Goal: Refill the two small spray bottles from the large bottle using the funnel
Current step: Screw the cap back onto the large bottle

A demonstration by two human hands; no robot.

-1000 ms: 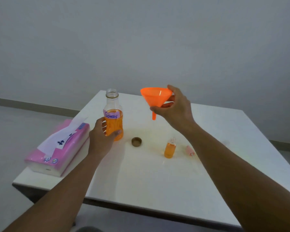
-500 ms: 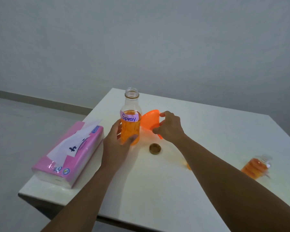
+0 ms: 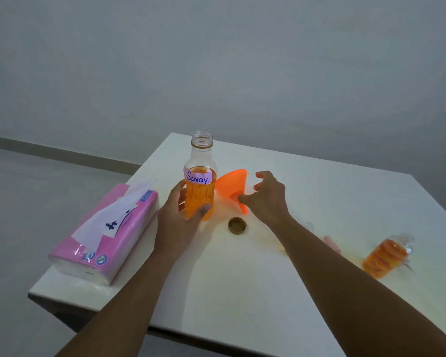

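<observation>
The large clear bottle (image 3: 200, 186) labelled "Spray" stands uncapped, about half full of orange liquid, and my left hand (image 3: 182, 215) is wrapped around its lower part. The orange funnel (image 3: 229, 185) lies on its side on the table just right of the bottle. Over the funnel's spout hovers my right hand (image 3: 267, 195), fingers spread, its thumb tip touching or almost touching the funnel. One small bottle (image 3: 385, 256) holding orange liquid sits blurred near the right edge. My right forearm hides most of the second small bottle.
The brown bottle cap (image 3: 237, 225) lies upside down in front of the funnel. A pink tissue pack (image 3: 108, 233) rests on the left edge of the white table (image 3: 242, 292). A small pink cap (image 3: 332, 244) peeks out beside my right forearm.
My right hand brought the funnel down from mid-air, laid it on its side beside the large bottle, then opened its fingers. The view shifted left. My left hand stayed on the bottle.
</observation>
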